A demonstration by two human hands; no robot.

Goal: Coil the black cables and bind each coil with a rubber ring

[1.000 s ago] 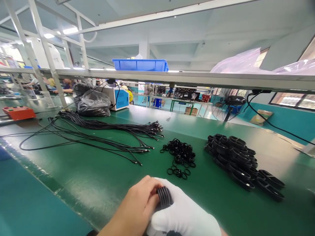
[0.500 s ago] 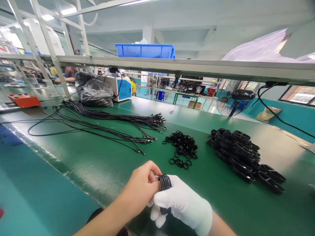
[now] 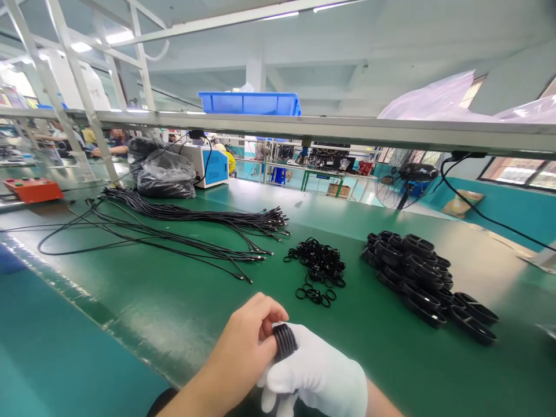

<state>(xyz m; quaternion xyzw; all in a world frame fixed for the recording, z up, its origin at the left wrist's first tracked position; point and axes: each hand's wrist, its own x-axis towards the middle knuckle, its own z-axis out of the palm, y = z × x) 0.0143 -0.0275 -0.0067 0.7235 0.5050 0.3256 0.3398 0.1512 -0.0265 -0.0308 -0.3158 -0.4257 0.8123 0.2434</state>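
Observation:
A coiled black cable (image 3: pixel 285 341) sits between my two hands, close to the table's front edge. My right hand (image 3: pixel 313 370), in a white glove, is closed around the coil, with its thumb across the front. My bare left hand (image 3: pixel 248 339) pinches the coil's left side with curled fingers; its fingertips are partly hidden. Past the hands lies a heap of small black rings (image 3: pixel 319 260), with several looser rings (image 3: pixel 316 295) nearer to me. To the right is a pile of coiled cables (image 3: pixel 412 272). Long straight cables (image 3: pixel 191 214) stretch across the left of the table.
A shelf (image 3: pixel 330 128) spans the table, with a blue bin (image 3: pixel 249 104) on it. At the back left stand a blue and white machine (image 3: pixel 212 165) and a plastic bag (image 3: pixel 165 174). An orange control box (image 3: pixel 32 190) is far left. Behind the table stands a fan (image 3: pixel 402 182).
The view has tilted up slightly, so the table things sit lower. Both hands remain on the coil, with the left fingers shifted slightly over it.

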